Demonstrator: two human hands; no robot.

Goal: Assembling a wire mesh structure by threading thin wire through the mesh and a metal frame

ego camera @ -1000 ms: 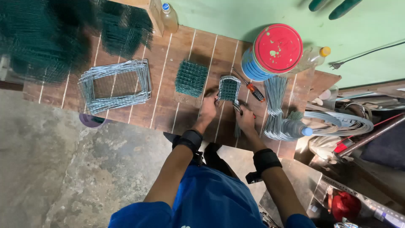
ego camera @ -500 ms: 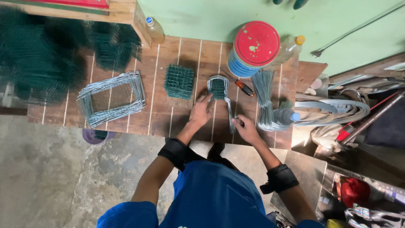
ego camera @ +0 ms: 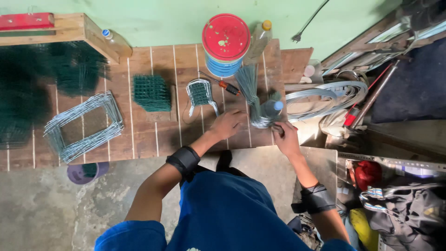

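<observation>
Head view, looking straight down: a person in a blue shirt, with black bands on both forearms, works at a wooden slat platform (ego camera: 139,135).

The right hand (ego camera: 284,138) now sits at the near end of a bundle of straight wire lengths (ego camera: 251,93), its fingers curled shut around the bundle's base (a second ago this hand was beside the left one, at the small frame). The wires fan away from the fingertips toward the wall.

The left hand (ego camera: 226,124) rests on the boards with fingers loosely bent and holds nothing; whether the tips touch anything cannot be told. Just beyond its fingers lies the small mesh-filled wire frame (ego camera: 200,94), released and lying flat, apart from both hands.

Judging by this, work on the frame has paused and fresh wire is being picked up.

Past the frame lies a red-handled screwdriver (ego camera: 223,84). Left of the left fingers sits a green mesh block (ego camera: 149,93), and farther left a stack of rectangular wire frames (ego camera: 82,125). Beyond the right fingertips stands a red-lidded round tin (ego camera: 226,37).
</observation>
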